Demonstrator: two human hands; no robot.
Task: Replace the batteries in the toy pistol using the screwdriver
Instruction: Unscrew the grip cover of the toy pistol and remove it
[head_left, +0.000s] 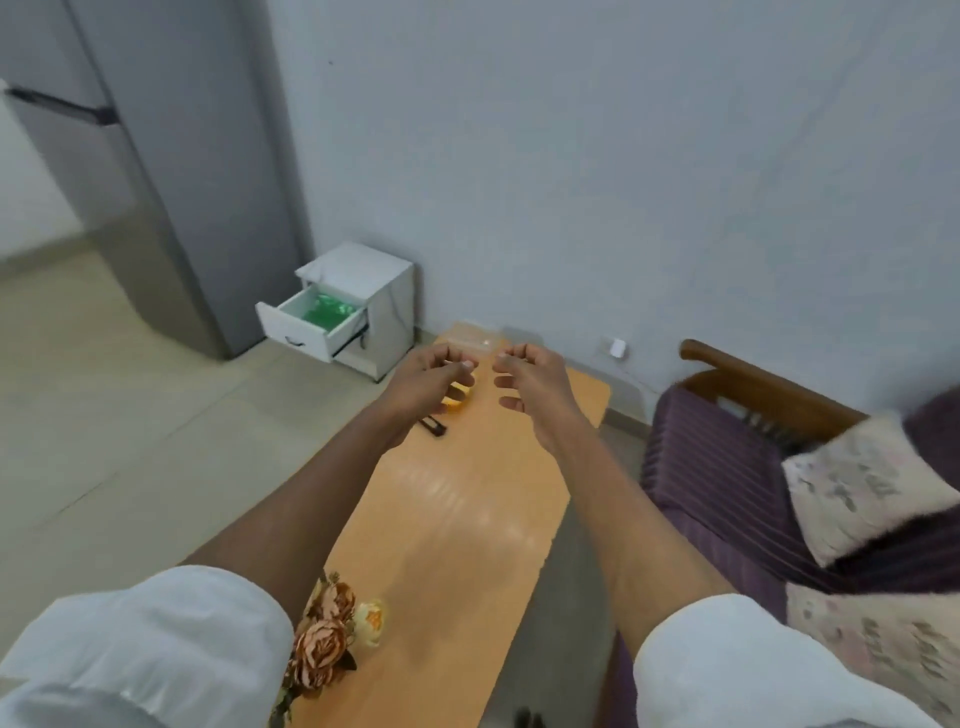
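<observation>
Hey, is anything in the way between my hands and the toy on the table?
Nothing visible blocks it. Both hands hover above the table's far end, holding nothing. The yellow toy lies right under the left hand, partly hidden by it; the right hand is beside it. A dark item lies nearer, off the path.

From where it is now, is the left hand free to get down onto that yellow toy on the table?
Probably yes. The left hand hovers directly over the yellow toy, fingers loosely curled and holding nothing. Nothing lies between them; the dark tool lies beside it, nearer the person, and the right hand is off to the side.
</observation>
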